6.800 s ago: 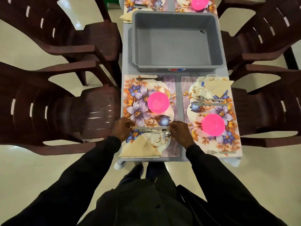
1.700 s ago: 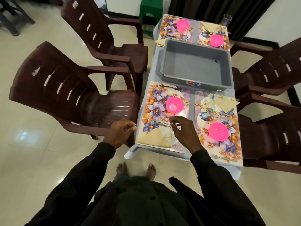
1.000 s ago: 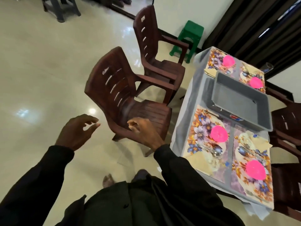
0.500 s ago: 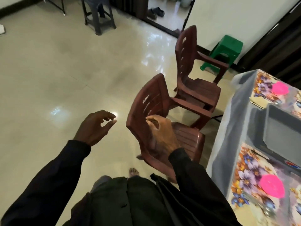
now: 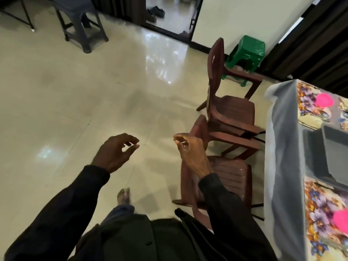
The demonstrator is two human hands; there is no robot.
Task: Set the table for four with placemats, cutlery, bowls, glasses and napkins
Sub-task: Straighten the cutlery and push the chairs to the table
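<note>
The table [image 5: 282, 147], draped in grey cloth, runs down the right edge of the view. On its near end lies a flowered placemat [image 5: 318, 202] with a pink bowl [image 5: 341, 220] on it. On its far end lies a second placemat [image 5: 305, 98] with another pink bowl [image 5: 324, 99], and a beige napkin [image 5: 308, 122] lies at that mat's near edge. Between the two mats sits a grey tub [image 5: 335, 147]. Cutlery and glasses are too blurred to make out.

Two brown chairs stand just left of the table, one [image 5: 227, 174] by the near mat and one [image 5: 229, 106] by the far mat.

Both hands hang in the air left of the table, apart from it. The right hand [image 5: 190, 149] is over the nearer chair's back, fingers loosely curled, thumb close to the forefinger, and I see nothing in it. The left hand [image 5: 113, 151] is farther from the table, over the floor, fingers loosely curved with thumb and forefinger apart, empty.

A green stool [image 5: 246, 48] stands beyond the table's far end.
</note>
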